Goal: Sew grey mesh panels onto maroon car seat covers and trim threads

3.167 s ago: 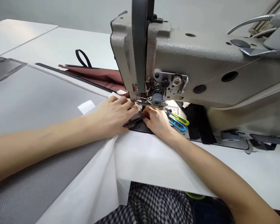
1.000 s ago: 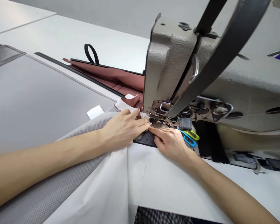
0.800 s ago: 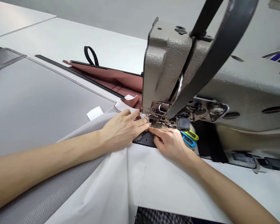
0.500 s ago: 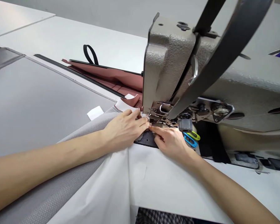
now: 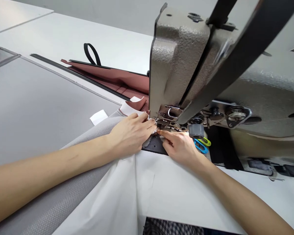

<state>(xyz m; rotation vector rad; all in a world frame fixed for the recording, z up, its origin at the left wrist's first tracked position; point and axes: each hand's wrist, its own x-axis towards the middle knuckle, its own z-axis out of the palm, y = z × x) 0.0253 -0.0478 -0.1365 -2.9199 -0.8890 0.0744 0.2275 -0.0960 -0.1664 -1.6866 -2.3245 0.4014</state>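
Note:
My left hand [image 5: 132, 133] is closed on the edge of the grey textured fabric [image 5: 90, 163], with its fingertips right at the sewing machine's needle area. Across from it, my right hand [image 5: 180, 145] reaches in with the index finger stretched to the same bit of fabric and the thumb curled below. The fingertips of the two hands almost meet under the head of the sewing machine [image 5: 178, 55]. What exactly lies between the fingertips is small and partly hidden. White backing [image 5: 112, 199] of the fabric drapes over the table's front edge.
Reddish fabric [image 5: 117, 76] with black edging and a black loop [image 5: 91, 54] lies behind the work. A small white tag [image 5: 98, 117] rests on the grey panel [image 5: 46, 104]. Blue thread snips [image 5: 201, 146] and a yellow-green pair [image 5: 205, 141] sit beside my right hand.
The camera view has shifted slightly, so the machine looks a little nearer and higher. My hands stay at the needle area, with only small finger movements on the fabric.

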